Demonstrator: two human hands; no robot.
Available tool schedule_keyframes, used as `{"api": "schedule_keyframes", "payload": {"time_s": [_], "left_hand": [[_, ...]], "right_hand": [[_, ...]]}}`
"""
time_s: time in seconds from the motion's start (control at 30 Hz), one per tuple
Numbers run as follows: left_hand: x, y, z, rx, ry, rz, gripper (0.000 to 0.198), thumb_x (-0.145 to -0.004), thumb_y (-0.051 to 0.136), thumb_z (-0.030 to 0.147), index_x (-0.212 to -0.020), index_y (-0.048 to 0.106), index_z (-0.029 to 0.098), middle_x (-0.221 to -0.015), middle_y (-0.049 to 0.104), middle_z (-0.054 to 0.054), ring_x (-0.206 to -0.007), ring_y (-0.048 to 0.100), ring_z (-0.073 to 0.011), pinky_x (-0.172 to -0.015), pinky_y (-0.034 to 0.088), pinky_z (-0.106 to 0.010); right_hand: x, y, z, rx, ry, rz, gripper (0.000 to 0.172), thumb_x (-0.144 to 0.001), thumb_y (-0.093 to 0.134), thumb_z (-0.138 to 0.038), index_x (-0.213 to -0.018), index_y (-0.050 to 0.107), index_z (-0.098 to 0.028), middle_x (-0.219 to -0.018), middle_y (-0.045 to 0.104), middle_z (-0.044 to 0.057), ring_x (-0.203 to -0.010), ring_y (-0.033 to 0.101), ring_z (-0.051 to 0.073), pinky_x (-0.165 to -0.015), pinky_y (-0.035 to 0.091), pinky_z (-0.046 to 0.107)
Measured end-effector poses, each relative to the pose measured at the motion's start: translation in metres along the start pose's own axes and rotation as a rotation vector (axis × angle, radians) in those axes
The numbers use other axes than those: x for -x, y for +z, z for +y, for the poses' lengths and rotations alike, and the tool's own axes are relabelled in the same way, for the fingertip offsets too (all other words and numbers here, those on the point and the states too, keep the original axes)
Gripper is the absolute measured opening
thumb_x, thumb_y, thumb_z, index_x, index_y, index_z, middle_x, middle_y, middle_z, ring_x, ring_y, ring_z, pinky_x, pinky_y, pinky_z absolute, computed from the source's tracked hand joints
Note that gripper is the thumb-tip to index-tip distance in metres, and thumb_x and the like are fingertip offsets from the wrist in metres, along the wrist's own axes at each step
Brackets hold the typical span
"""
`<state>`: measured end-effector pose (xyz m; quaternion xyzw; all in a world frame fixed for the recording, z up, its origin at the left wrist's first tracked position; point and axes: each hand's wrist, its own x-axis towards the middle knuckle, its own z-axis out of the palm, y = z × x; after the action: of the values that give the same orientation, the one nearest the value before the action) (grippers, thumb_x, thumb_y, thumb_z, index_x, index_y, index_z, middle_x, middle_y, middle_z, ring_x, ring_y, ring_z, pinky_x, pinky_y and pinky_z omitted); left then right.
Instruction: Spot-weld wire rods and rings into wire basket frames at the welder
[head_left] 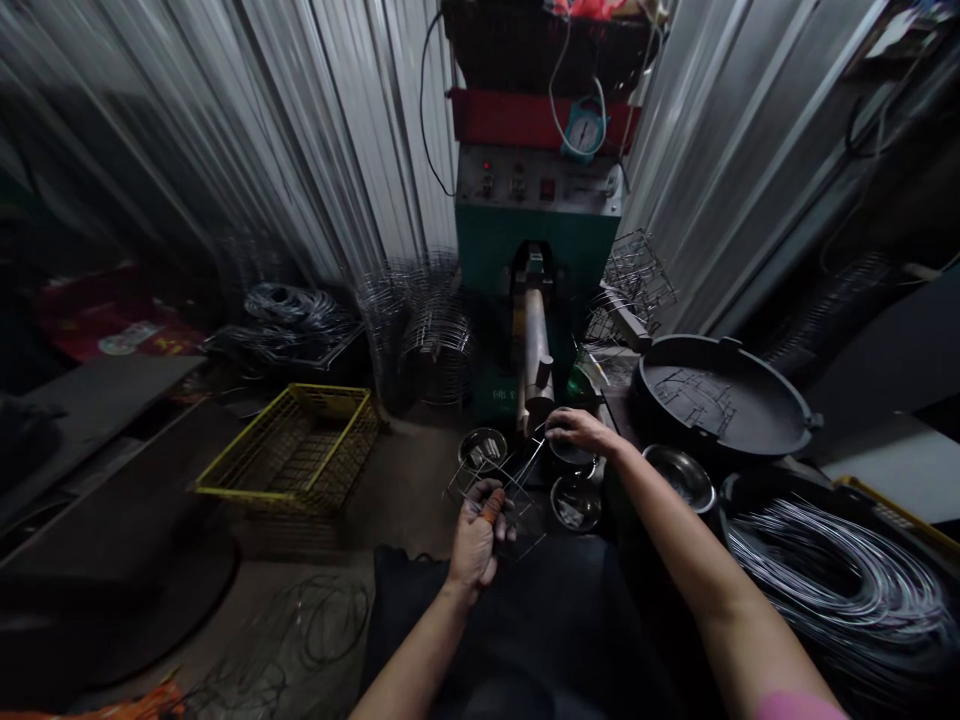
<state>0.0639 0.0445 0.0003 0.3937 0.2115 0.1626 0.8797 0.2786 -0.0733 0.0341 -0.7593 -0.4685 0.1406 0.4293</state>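
Observation:
My left hand (478, 530) is closed around a small frame of thin metal wires (529, 466), held above my dark-covered lap. One finger wears an orange wrap. The frame's upper end reaches to the tip of a thick metal arm (535, 340) on a green machine that looks like a spot welder (487, 240). My right hand (574, 430) is beside that tip with its fingers pinched together. Whatever they hold is too small or hidden to name. Beneath and around the hands stand metal bowls, one with small pale pieces (482, 450) and another near my lap (576, 503).
To the left is a yellow wire basket (289, 490), with wire rings (437, 350) behind it. On the right stand a round black pan (727, 395) with wire parts, a steel bowl (681, 478) and a large coil of wires (847, 570). Corrugated metal walls rise behind.

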Motion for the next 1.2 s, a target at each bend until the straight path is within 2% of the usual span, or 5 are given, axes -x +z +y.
{"api": "schedule_keyframes", "payload": {"time_s": [0.13, 0.47, 0.83, 1.07, 1.2], "left_hand": [[0.001, 0.001, 0.002, 0.007, 0.006, -0.014, 0.039, -0.06, 0.07, 0.036, -0.087, 0.048, 0.018, -0.061, 0.054, 0.007, -0.033, 0.033, 0.0003, -0.035, 0.033, -0.015], [-0.006, -0.008, 0.006, -0.05, 0.005, -0.044, 0.04, -0.06, 0.071, 0.037, -0.087, 0.049, 0.018, -0.06, 0.054, 0.007, -0.032, 0.032, 0.0005, -0.035, 0.034, -0.015], [-0.023, -0.019, 0.019, -0.074, 0.039, -0.058, 0.042, -0.058, 0.072, 0.036, -0.087, 0.049, 0.017, -0.057, 0.055, 0.006, -0.031, 0.031, -0.0001, -0.034, 0.036, -0.016], [-0.023, -0.016, 0.023, -0.018, -0.01, -0.063, 0.042, -0.057, 0.073, 0.035, -0.086, 0.048, 0.017, -0.057, 0.055, 0.006, -0.031, 0.03, 0.0002, -0.034, 0.035, -0.016], [-0.022, -0.015, 0.025, -0.039, -0.036, -0.046, 0.042, -0.057, 0.072, 0.035, -0.086, 0.049, 0.017, -0.057, 0.055, 0.006, -0.031, 0.03, -0.0003, -0.033, 0.035, -0.016]], "right_hand": [[0.001, 0.001, -0.006, -0.04, 0.039, 0.01, 0.023, -0.068, 0.065, -0.042, -0.071, 0.066, -0.02, -0.074, 0.058, 0.002, -0.07, 0.052, 0.02, -0.066, 0.039, 0.027], [0.002, 0.003, 0.0, 0.034, -0.043, 0.053, 0.016, -0.07, 0.066, -0.035, -0.076, 0.067, -0.02, -0.077, 0.059, 0.002, -0.072, 0.054, 0.02, -0.066, 0.04, 0.027], [-0.012, 0.014, 0.0, 0.054, -0.015, 0.209, 0.013, -0.065, 0.07, -0.021, -0.078, 0.068, -0.021, -0.079, 0.061, 0.002, -0.073, 0.055, 0.02, -0.07, 0.042, 0.029], [-0.014, 0.016, 0.003, -0.065, 0.023, 0.143, 0.019, -0.067, 0.069, -0.037, -0.076, 0.068, -0.02, -0.077, 0.061, 0.003, -0.074, 0.055, 0.022, -0.069, 0.042, 0.03], [-0.006, 0.014, 0.001, -0.066, 0.014, 0.22, 0.023, -0.065, 0.07, -0.04, -0.076, 0.068, -0.021, -0.08, 0.061, 0.004, -0.079, 0.055, 0.023, -0.075, 0.041, 0.032]]}}
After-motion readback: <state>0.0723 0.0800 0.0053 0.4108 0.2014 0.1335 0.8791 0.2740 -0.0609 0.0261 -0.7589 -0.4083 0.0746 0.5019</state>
